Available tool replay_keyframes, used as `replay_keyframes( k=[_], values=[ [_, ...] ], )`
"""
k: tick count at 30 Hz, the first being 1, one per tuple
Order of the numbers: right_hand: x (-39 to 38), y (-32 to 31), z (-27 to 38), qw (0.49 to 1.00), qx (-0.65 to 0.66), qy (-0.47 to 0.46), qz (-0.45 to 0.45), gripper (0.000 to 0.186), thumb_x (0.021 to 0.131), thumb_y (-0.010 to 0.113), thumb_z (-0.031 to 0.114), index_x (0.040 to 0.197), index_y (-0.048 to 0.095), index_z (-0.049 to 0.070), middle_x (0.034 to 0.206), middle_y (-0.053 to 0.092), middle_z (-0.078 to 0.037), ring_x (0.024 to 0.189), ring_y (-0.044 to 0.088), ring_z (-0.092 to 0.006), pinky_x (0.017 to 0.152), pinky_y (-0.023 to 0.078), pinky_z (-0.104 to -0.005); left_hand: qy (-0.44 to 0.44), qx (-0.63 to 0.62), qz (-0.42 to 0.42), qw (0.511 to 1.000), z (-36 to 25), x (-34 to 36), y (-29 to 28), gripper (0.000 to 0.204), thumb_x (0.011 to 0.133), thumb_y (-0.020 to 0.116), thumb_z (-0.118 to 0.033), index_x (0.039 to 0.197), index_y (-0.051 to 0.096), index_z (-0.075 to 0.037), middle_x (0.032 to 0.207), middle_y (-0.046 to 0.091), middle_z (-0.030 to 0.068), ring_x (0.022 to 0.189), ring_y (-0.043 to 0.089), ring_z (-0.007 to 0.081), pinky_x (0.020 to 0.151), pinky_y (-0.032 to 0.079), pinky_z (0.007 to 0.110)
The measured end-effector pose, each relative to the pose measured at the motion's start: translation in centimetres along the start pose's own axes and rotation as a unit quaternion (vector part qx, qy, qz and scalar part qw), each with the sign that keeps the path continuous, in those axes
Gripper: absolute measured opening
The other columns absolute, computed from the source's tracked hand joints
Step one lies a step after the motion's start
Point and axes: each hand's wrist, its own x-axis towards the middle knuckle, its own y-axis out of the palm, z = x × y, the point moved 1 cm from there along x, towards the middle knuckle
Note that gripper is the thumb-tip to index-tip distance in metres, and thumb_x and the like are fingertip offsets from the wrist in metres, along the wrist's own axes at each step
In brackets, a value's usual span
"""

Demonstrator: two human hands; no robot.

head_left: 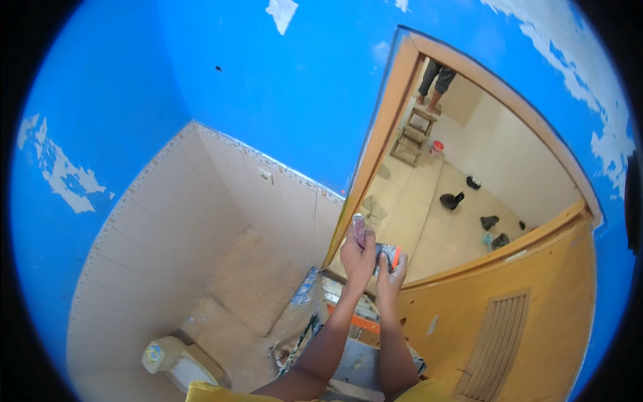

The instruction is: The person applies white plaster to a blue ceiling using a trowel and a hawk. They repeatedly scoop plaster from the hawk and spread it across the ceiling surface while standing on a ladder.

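Both my hands are raised close together in front of the doorway. My left hand (357, 258) is closed around a short, dusty purplish object (360, 230) with a pale tip; its exact kind does not show. Just to the right, my right hand (390, 271) grips a grey, paint-smeared flat tool (384, 251) with a bright orange edge. This looks like a scraper, though the fingers cover part of it. The two held things are very near each other, and I cannot tell whether they touch.
Below my arms stands a paint-spattered ladder (364, 323). A wooden door (445, 320) with a slatted vent is at the right. Blue walls (281, 87) with peeled patches surround a wooden door frame (383, 124). A toilet (191, 368) is lower left. Beyond the doorway, a person (439, 79) stands on a stool (412, 137).
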Motion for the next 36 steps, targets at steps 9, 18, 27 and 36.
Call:
replay_keyframes(
  k=[9,18,27,36],
  values=[
    [1.2,-1.2,0.1,0.999,0.015,0.004,-0.052,0.020,0.084,0.056,0.007,0.099,0.047,0.000,0.086,0.054,-0.006,0.078,0.050,-0.0112,0.071,0.042,-0.0263,0.019,0.007,0.074,0.997,0.4,-1.3,0.8,0.026,0.086,0.055,-0.024,0.084,0.050,0.002,0.061,0.054,0.0166,0.054,0.054,0.0280,0.051,0.040,0.037],
    [2.0,-2.1,-0.9,0.998,0.021,0.002,-0.067,0.022,0.084,0.059,0.009,0.100,0.046,0.001,0.083,0.050,-0.004,0.077,0.046,-0.0103,0.069,0.040,-0.0257,0.021,0.073,0.185,0.980,-4.1,-2.5,-2.7,0.027,0.087,0.052,-0.025,0.094,0.047,0.001,0.065,0.056,0.0221,0.058,0.057,0.0372,0.053,0.042,0.043],
    [1.9,-2.5,-0.9,0.989,0.095,0.101,-0.048,0.022,0.084,0.060,0.012,0.100,0.048,0.002,0.086,0.049,-0.002,0.077,0.046,-0.0079,0.069,0.040,-0.0239,0.026,0.346,0.288,0.892,1.1,-1.0,-7.0,0.025,0.088,0.048,-0.024,0.097,0.043,-0.002,0.071,0.059,0.0249,0.068,0.057,0.0432,0.059,0.044,0.050],
    [2.4,-2.9,-0.9,0.983,0.149,0.097,-0.050,0.020,0.085,0.058,0.012,0.099,0.048,0.003,0.092,0.052,-0.002,0.083,0.047,-0.0082,0.075,0.040,-0.0242,0.042,0.296,0.386,0.872,1.7,-3.2,-7.1,0.023,0.087,0.049,-0.024,0.096,0.046,-0.003,0.068,0.059,0.0231,0.066,0.057,0.0429,0.061,0.044,0.050]
  ],
)
